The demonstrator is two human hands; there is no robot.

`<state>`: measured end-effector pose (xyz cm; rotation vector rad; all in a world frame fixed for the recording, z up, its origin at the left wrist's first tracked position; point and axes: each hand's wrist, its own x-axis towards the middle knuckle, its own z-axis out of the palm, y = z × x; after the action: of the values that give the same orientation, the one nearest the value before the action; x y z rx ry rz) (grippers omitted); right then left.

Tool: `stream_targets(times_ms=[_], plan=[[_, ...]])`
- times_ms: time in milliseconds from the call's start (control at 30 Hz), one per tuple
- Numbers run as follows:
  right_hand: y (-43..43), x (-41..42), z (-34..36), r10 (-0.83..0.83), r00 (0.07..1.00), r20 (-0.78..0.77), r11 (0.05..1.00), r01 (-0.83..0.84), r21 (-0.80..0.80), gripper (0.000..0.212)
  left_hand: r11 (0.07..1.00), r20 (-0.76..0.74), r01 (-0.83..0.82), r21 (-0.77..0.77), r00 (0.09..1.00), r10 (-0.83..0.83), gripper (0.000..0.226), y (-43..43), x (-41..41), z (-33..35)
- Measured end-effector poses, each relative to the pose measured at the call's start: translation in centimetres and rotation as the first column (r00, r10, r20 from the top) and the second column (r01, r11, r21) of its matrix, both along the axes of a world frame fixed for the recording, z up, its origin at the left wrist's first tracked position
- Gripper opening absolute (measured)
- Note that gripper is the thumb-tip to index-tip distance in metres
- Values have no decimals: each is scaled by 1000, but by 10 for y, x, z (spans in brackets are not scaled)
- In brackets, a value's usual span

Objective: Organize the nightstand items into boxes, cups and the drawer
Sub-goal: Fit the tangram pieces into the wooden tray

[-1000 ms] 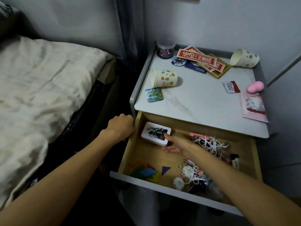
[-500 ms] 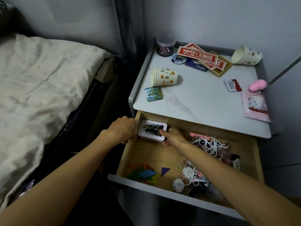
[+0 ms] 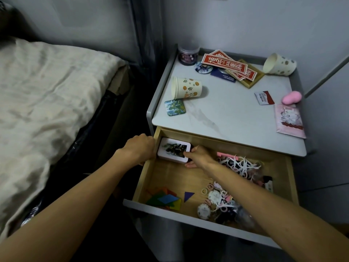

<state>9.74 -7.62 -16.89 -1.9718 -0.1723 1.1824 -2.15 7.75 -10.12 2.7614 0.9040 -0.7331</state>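
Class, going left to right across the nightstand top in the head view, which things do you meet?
orange-patterned cup → red paper strips → spotted cup

The drawer point(image 3: 170, 178) floor is bare mid-left; clutter point(image 3: 238, 165) crowds its right.

2 arms reach forward, left hand point(image 3: 138, 149) gripping (knuckles up), right hand point(image 3: 198, 156) pinching.

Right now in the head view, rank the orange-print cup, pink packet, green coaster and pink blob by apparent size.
Largest: orange-print cup and pink packet, alike, unranked.
Then green coaster.
Smallest: pink blob.
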Motion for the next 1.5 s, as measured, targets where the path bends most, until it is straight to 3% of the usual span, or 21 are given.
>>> stream_targets(times_ms=[167,267,333,433,533,600,700,867,1000,1167,1367,1500], plan=[[-10,2,33,155,984,85,984,-146,-102,32,990,27,14,143,999,-18,23,-6,-8,17],[-27,7,76,273,942,195,961,-257,-103,22,979,165,13,206,985,-48,23,-8,-8,40],[-39,17,109,349,898,269,937,-338,-87,17,991,308,-7,132,951,-35,26,-12,3,59],[-52,52,144,352,825,442,932,-350,-90,16,994,498,3,-105,866,50,22,-20,32,86],[-54,113,154,308,708,636,951,-256,-176,33,966,625,95,-241,777,79,23,-28,67,104],[-51,156,149,277,671,688,961,-177,-214,48,954,653,139,-266,754,73,26,-29,92,111],[-43,207,143,215,655,724,976,-123,-178,59,957,668,196,-213,744,-4,30,-23,140,114],[-22,251,125,217,584,782,973,-196,-124,77,936,614,347,-66,753,-236,55,-6,225,98],[-9,276,113,364,485,795,931,-217,-294,85,911,502,412,-28,794,-343,74,4,291,73],[1,309,108,505,513,694,855,-188,-483,89,876,367,476,74,804,-468,89,18,336,53],[6,315,107,458,522,720,884,-185,-429,96,819,261,522,238,778,-572,71,30,350,49],[2,307,114,410,451,792,910,-154,-384,98,743,257,551,381,709,-657,69,31,348,51]])
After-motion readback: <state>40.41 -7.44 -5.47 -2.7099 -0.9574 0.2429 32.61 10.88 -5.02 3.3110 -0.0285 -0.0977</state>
